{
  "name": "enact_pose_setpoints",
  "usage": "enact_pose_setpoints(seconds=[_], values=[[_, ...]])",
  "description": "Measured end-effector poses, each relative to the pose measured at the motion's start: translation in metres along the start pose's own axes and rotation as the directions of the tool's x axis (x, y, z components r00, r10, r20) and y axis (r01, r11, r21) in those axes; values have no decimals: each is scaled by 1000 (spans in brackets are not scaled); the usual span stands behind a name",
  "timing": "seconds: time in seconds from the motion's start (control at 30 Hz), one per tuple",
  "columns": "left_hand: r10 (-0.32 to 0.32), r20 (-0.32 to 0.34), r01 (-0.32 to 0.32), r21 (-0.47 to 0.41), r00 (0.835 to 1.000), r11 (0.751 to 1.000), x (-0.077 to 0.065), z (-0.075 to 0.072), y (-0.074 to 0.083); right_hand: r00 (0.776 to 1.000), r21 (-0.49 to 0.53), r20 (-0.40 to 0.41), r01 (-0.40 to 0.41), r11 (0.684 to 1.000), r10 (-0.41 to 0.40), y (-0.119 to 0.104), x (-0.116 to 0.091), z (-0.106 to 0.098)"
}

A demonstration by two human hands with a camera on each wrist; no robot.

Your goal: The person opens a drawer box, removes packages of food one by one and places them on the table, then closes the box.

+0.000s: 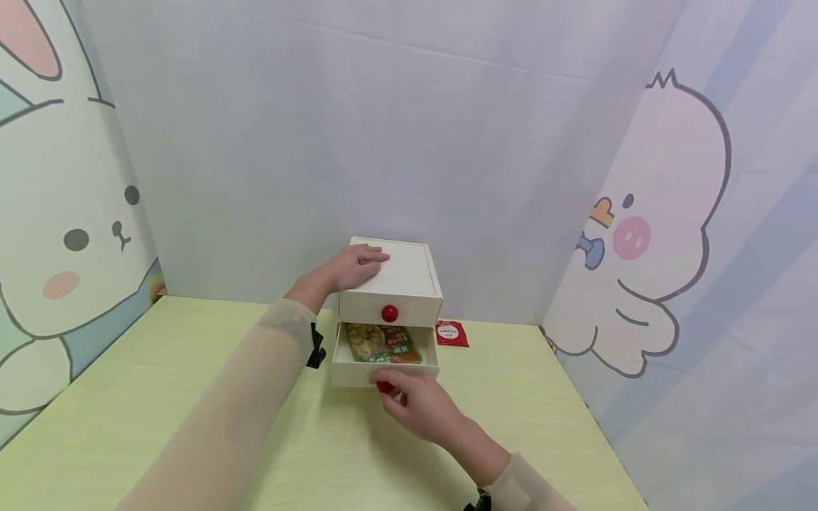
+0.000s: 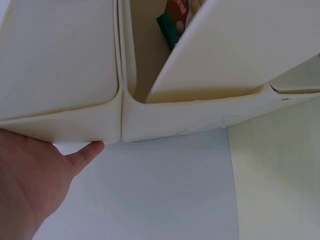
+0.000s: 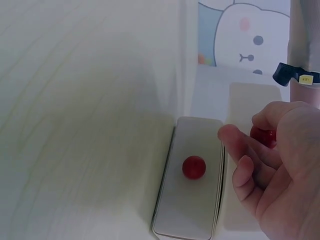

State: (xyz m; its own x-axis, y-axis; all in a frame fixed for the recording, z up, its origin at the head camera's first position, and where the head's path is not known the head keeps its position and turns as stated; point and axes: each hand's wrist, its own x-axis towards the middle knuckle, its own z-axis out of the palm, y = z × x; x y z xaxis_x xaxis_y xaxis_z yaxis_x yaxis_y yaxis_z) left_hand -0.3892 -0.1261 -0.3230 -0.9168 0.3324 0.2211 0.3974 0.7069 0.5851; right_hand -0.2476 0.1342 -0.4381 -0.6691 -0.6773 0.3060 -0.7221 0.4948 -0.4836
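Note:
A white drawer cabinet (image 1: 399, 266) stands on the table against the back curtain. Its middle drawer (image 1: 348, 374) is pulled out, with colourful food packets (image 1: 367, 343) lying inside. My left hand (image 1: 354, 267) rests on the cabinet's top near the left edge, fingers extended; in the left wrist view the thumb (image 2: 87, 157) presses against the side. At the drawer's front, my right hand (image 1: 424, 404) pinches its red knob (image 1: 385, 387) between thumb and fingers. The upper drawer (image 1: 361, 309) is closed and has a red knob too. In the right wrist view the bottom drawer (image 3: 187, 207) is closed.
A small red packet (image 1: 451, 333) lies on the table just right of the cabinet. The pale yellow-green table (image 1: 524, 419) spreads out on both sides. Curtains with cartoon animals (image 1: 639, 298) hang behind and at the sides.

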Motion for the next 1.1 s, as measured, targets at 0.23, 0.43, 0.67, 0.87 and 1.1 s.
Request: enact_pose_setpoints(seconds=[0.23,0.43,0.67,0.87,1.1], values=[[0,-5,0,5,1000,1000,1,2,-2,1000,-10,-9,25,1000,-25,-3,-6,0],[-5,-4,5,-8,1000,1000,1,1,-1,999,-13,-9,44,999,-44,-6,-11,1],[-3,-3,3,-4,1000,1000,1,1,-2,998,-14,-12,69,998,-69,-6,-17,3],[1,-3,-1,-5,1000,1000,0,1,-1,994,-21,-25,108,994,-108,-8,-21,3],[2,-3,-2,-5,1000,1000,0,0,-1,993,-19,-15,117,993,-117,-9,-25,4]])
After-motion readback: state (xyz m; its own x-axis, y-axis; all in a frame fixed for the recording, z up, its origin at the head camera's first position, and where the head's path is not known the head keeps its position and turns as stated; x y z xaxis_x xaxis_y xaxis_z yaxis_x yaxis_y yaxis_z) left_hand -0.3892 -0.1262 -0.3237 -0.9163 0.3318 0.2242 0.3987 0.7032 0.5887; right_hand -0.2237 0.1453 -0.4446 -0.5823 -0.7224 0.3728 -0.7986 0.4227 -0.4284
